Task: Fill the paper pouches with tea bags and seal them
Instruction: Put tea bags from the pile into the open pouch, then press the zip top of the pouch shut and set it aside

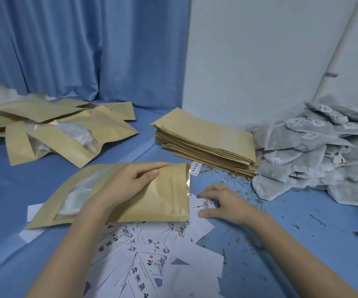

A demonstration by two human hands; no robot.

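Head view: left hand (128,179) grips pouch (152,203) by its far edge; right hand (223,203) rests flat, fingers relaxed, on labels (163,254).

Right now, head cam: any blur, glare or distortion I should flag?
Head view: motion blur smears the filled pouches at far left, while the held pouch and printed slips stay fairly sharp; wide-angle distortion bends the wall pipe and table edges; slight glare on the held pouch's open strip beside the left hand; lighting flat, shadows soft under the right hand.
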